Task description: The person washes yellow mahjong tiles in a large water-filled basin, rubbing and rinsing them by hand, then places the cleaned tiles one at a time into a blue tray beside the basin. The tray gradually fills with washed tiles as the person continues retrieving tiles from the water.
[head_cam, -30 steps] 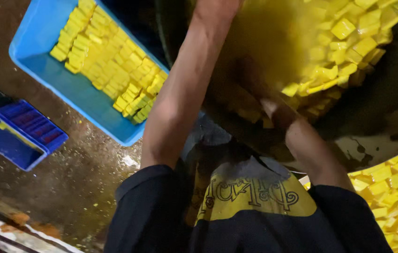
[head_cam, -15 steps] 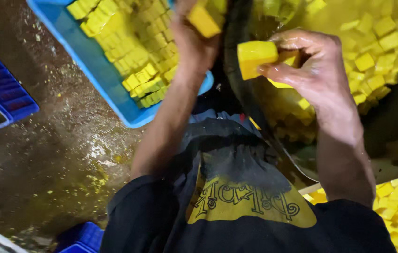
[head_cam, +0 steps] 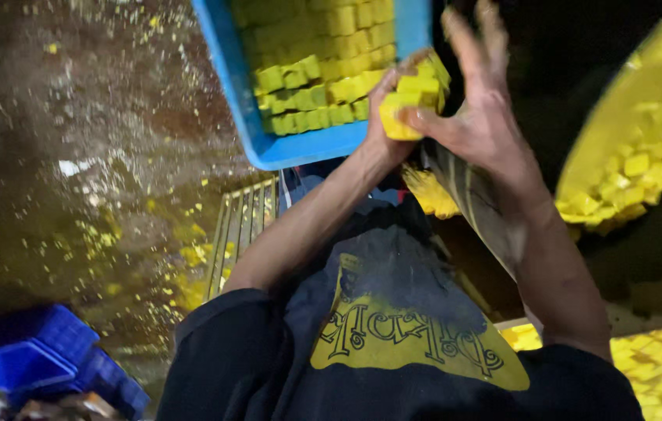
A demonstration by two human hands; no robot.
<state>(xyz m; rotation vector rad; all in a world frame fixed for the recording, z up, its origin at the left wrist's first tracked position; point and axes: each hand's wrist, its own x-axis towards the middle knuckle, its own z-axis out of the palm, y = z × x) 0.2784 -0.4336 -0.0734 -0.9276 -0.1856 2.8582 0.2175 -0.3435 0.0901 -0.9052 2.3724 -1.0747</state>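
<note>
I hold a small stack of yellow cubes (head_cam: 413, 97) between both hands, just over the near right corner of a blue tray (head_cam: 268, 148). My left hand (head_cam: 381, 117) grips the stack from the left and is mostly hidden behind it. My right hand (head_cam: 483, 125) presses the stack from the right with its thumb, fingers stretched upward. The tray holds rows of the same yellow cubes (head_cam: 315, 70). My dark shirt with a yellow print fills the bottom of the view.
A big dark bowl (head_cam: 580, 148) with loose yellow cubes sits at the right. Another heap of cubes (head_cam: 658, 366) lies at the bottom right. Blue crates (head_cam: 42, 359) stand at the bottom left. The wet floor (head_cam: 97, 195) is strewn with yellow crumbs.
Both hands came up out of the bowl with cubes and moved left to the blue tray's near corner. The camera has swung, so the tray now sits at top centre.
</note>
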